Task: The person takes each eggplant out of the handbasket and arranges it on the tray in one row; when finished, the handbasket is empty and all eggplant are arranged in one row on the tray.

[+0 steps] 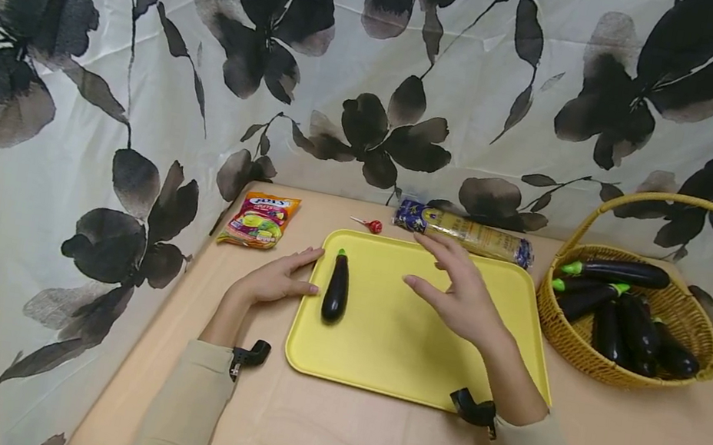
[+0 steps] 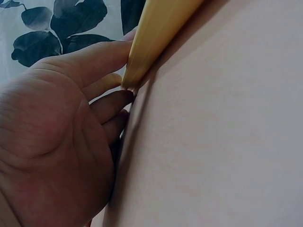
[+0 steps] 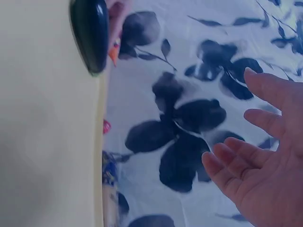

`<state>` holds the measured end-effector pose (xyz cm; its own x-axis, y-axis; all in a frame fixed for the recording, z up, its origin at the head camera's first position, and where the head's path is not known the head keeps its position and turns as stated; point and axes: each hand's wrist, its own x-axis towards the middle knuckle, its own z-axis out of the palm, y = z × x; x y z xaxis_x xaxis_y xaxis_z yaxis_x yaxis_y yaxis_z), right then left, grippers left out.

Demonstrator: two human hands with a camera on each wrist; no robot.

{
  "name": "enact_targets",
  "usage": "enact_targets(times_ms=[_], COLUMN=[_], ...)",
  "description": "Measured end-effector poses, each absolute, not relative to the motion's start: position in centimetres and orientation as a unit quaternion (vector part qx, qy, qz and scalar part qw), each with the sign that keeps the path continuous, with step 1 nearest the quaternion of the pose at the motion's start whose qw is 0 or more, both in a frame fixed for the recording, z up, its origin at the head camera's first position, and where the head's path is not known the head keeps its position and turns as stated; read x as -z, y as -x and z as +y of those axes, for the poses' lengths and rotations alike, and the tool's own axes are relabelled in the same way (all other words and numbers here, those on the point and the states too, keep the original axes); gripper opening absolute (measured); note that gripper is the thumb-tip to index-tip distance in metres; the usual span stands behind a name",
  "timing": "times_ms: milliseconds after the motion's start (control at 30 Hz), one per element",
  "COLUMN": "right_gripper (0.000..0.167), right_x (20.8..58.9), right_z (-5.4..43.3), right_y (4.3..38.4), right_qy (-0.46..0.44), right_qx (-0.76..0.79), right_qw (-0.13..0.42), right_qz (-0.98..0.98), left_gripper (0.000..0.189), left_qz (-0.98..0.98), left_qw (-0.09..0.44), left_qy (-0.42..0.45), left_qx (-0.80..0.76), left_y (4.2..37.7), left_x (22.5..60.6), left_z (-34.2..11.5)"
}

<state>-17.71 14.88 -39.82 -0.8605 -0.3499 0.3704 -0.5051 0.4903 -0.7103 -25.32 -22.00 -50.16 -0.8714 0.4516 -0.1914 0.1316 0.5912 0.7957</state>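
touching a smooth yellow tray (image 1: 389,368), left hand (image 1: 272,279) spread, right hand (image 1: 462,300) splayed above, glossy tapered eggplant (image 1: 336,291) inside

We note a glossy, smooth-skinned eggplant (image 1: 336,291) at centre; smooth, plastic-looking tray (image 1: 418,361), mid-frame; rough woven wicker basket (image 1: 686,310), right; shiny plastic-film packet (image 1: 259,221), left of centre.

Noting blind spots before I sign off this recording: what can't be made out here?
Head view: exact count of basket eggplants; they overlap one another.
Head view: small print on the packet; too small.
Left wrist view: far part of the yellow tray; cut off by the top edge.
Right wrist view: one end of the tray's eggplant; cut off by the top edge.
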Motion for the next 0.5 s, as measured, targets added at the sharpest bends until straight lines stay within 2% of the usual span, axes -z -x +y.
enact_targets(times_ms=[500], right_gripper=[0.061], right_x=[40.3], right_z=[22.9], right_y=[17.4], right_qy=[-0.169], right_qx=[-0.435], right_qw=[0.163], right_qz=[-0.869], left_gripper=[0.086], left_qz=[0.87], left_qw=[0.189], left_qy=[-0.183], left_qx=[-0.416], left_y=[25.6], left_x=[50.4], left_z=[-22.0])
